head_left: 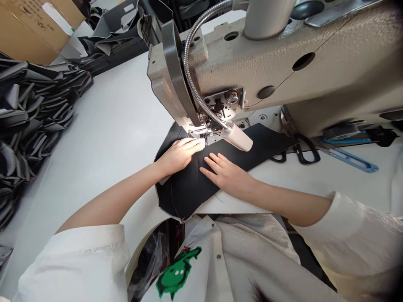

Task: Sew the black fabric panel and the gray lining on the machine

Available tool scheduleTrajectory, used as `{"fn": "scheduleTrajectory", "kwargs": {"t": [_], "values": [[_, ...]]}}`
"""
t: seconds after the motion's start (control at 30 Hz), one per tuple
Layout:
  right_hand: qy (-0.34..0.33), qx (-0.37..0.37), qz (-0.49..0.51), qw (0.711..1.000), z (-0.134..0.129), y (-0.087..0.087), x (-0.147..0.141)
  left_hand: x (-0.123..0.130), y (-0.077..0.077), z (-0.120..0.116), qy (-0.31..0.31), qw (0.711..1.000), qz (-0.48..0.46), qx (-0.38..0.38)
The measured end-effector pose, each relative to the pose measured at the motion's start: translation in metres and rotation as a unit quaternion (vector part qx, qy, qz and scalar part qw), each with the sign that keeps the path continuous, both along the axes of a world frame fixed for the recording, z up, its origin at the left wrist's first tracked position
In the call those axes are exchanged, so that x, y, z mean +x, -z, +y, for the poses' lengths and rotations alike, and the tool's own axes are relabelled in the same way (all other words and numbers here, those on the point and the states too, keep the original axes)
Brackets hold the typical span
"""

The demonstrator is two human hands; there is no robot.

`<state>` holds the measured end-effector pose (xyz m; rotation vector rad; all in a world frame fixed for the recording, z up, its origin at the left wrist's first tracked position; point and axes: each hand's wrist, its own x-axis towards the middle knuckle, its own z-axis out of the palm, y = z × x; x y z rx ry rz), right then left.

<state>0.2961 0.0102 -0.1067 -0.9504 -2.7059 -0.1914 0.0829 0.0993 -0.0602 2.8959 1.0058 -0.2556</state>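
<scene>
A black fabric panel (pixel 189 188) lies on the white table under the needle area of a sewing machine (pixel 220 63). A stitched seam runs down its left part. My left hand (pixel 178 156) rests on the panel just left of the presser foot, its fingers stretched toward the foot in the lamp's glare. My right hand (pixel 228 173) lies flat on the panel to the right, fingers spread. Between the hands and the machine hangs a lamp (pixel 237 137) on a bendy metal neck. The needle tip itself is hard to make out.
Black-handled scissors (pixel 307 150) and a blue tool (pixel 354 159) lie right of the panel. Stacks of dark fabric pieces (pixel 34 113) line the left edge. A dark crate (pixel 116 50) and a cardboard box (pixel 40 29) stand at the back left.
</scene>
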Motion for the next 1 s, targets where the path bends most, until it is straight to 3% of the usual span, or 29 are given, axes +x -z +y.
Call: {"fn": "scheduleTrajectory", "kwargs": {"t": [0.53, 1.0], "values": [[0.003, -0.013, 0.021, 1.000, 0.008, 0.003, 0.006, 0.008, -0.003, 0.008, 0.002, 1.000, 0.017, 0.005], [-0.063, -0.065, 0.036, 0.995, 0.004, -0.004, 0.003, 0.006, 0.006, 0.006, 0.001, 0.998, -0.033, 0.050]]}}
